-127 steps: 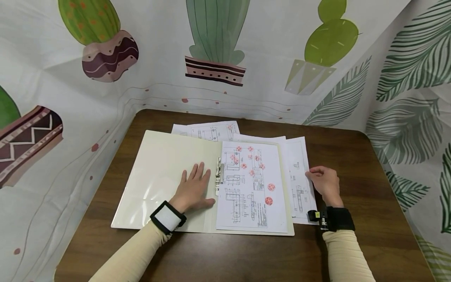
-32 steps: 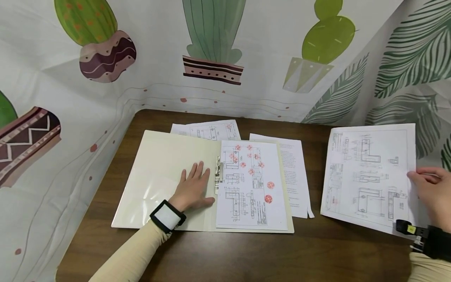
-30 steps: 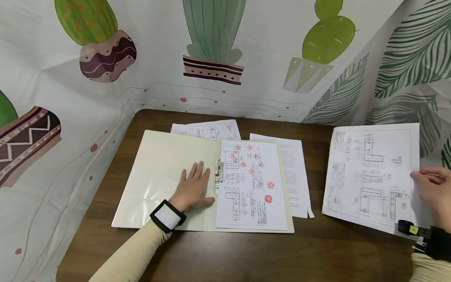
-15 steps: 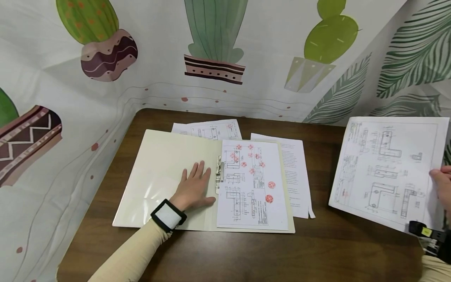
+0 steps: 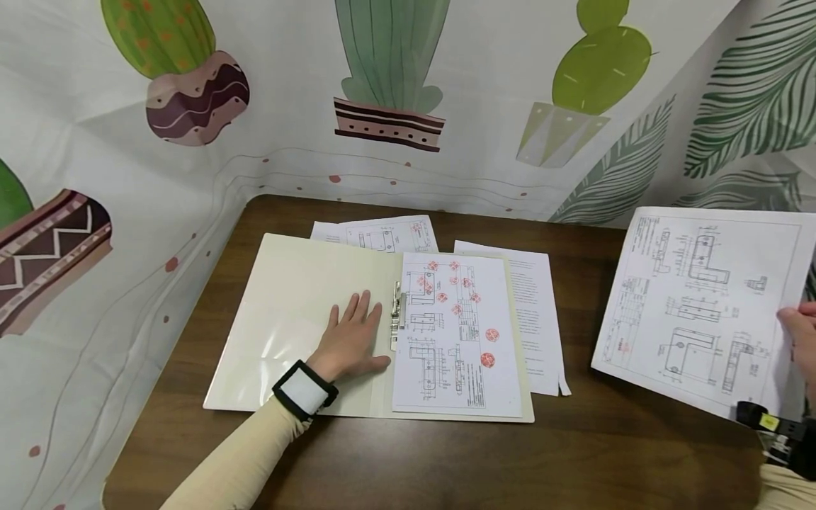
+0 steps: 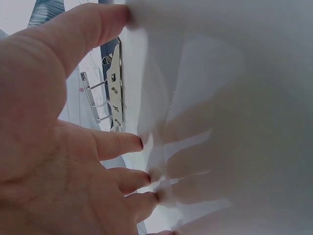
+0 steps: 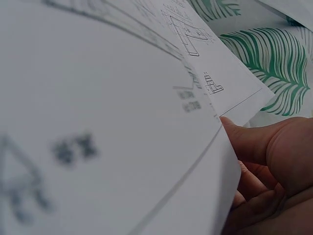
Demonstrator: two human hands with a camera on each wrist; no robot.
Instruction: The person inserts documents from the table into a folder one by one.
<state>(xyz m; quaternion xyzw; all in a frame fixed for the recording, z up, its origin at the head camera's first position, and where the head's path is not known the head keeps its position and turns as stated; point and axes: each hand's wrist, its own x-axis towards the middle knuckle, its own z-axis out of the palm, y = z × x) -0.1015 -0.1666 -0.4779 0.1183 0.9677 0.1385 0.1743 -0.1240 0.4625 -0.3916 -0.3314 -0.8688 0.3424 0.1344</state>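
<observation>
My left hand [image 5: 349,343] lies with spread fingers on the inside of the left cover of an open cream folder [image 5: 268,283]. Its fingertips touch the glossy cover in the left wrist view, near the metal ring clip [image 6: 113,88]. A stack of drawing sheets [image 5: 459,382] with red stamps rests on the folder's right half. At the far right, my right hand [image 5: 802,340] pinches the right edge of a drawing sheet [image 5: 650,304], thumb on the printed face and fingers behind. The sheet is held up at a tilt. Part of this hand is cut off by the frame's edge.
A text sheet [image 5: 542,319] sticks out from under the folder's right side, one corner torn or folded. Another stamped drawing sheet [image 5: 382,237] shows behind the folder. All lie on a brown wooden table [image 5: 408,467] backed by a cactus-print cloth [image 5: 484,85].
The right hand has pulled the drawing sheet from the folder's right side, carried it to the far right and raised it, uncovering the text sheet. The left hand has stayed in place.
</observation>
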